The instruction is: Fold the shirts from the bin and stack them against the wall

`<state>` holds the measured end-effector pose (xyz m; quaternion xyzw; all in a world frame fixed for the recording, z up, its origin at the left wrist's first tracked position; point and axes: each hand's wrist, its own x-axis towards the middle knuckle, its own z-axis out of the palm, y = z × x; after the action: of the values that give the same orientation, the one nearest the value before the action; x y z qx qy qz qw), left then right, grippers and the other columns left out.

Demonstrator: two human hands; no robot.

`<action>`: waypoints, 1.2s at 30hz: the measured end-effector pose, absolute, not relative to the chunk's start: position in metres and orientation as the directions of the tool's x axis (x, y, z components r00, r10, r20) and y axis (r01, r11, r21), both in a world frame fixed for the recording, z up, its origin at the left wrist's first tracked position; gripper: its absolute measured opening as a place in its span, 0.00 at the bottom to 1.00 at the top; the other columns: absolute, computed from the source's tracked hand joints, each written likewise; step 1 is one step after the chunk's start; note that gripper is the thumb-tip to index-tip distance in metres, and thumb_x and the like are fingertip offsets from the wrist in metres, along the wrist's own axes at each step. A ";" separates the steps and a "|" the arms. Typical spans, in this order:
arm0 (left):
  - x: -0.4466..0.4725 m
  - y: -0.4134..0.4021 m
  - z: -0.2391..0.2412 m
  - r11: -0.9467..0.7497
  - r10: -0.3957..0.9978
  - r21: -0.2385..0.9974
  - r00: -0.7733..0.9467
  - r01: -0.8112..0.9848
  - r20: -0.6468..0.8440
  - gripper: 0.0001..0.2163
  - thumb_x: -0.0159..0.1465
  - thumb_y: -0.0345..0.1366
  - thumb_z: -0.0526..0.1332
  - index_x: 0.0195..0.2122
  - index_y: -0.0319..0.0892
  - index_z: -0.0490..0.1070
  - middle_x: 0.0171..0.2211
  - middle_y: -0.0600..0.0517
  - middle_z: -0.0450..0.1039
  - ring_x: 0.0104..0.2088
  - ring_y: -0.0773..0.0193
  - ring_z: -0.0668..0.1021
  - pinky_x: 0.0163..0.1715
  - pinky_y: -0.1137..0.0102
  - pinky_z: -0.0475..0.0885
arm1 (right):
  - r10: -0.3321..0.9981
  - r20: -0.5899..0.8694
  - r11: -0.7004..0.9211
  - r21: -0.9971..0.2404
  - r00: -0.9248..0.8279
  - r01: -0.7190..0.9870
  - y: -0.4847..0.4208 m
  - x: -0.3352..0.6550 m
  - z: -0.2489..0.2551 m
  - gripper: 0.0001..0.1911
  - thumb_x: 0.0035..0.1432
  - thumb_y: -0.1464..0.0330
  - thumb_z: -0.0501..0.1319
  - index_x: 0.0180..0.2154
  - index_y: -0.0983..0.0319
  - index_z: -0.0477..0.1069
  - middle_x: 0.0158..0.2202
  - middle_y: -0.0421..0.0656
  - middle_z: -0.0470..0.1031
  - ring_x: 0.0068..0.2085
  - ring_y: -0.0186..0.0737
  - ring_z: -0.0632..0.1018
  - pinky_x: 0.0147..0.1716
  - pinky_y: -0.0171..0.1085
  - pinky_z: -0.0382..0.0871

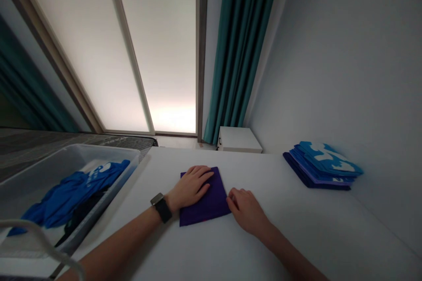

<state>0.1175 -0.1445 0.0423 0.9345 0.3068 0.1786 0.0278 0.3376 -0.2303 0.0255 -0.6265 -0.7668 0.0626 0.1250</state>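
A folded purple garment [216, 202] lies flat on the white table [148, 246], roughly square, with a tiny red spot near its front edge. My left hand [194, 184] rests palm down across its left and upper part, fingers stretched out, a dark watch on the wrist. At the right edge of the garment is my right hand [245, 210], its fingers curled and thumb and forefinger closed on the lower right corner. The fingertips are partly hidden, so how much fabric they pinch does not show.
To the right, against the wall, sits a stack of folded blue and purple garments [325, 167]. A translucent plastic bin [132, 158] at left holds a crumpled blue shirt [79, 193] and dark fabric. A grey-white curved bar [42, 232] crosses the lower left. Behind the table stands a white cabinet [240, 139].
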 end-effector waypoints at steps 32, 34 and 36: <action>0.021 -0.212 0.025 -0.435 0.888 0.590 0.432 0.680 0.157 0.09 0.69 0.39 0.50 0.42 0.45 0.68 0.30 0.54 0.79 0.33 0.61 0.76 0.40 0.65 0.67 | 0.941 0.262 0.265 -0.177 -0.214 0.948 -0.243 0.325 -0.004 0.17 0.67 0.68 0.49 0.25 0.59 0.65 0.26 0.40 0.73 0.31 0.39 0.71 0.37 0.40 0.55; 0.021 -0.211 0.027 -0.419 0.885 0.616 0.452 0.667 0.113 0.09 0.68 0.39 0.52 0.38 0.44 0.69 0.30 0.55 0.78 0.32 0.62 0.76 0.42 0.65 0.66 | 0.934 0.278 0.281 -0.176 -0.226 0.943 -0.242 0.326 -0.006 0.17 0.67 0.68 0.49 0.26 0.59 0.65 0.26 0.41 0.73 0.32 0.39 0.71 0.38 0.40 0.55; 0.024 -0.214 0.028 -0.457 0.856 0.613 0.507 0.645 0.105 0.08 0.66 0.39 0.54 0.35 0.44 0.70 0.30 0.54 0.77 0.32 0.63 0.75 0.42 0.66 0.66 | 0.928 0.284 0.297 -0.173 -0.241 0.939 -0.242 0.327 -0.007 0.17 0.67 0.68 0.48 0.26 0.59 0.66 0.27 0.41 0.73 0.32 0.40 0.72 0.38 0.40 0.55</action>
<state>0.0240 -0.2135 0.0285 0.8286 0.4526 0.2044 0.2583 0.3272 -0.2419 -0.0073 -0.5928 -0.7875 -0.0167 0.1680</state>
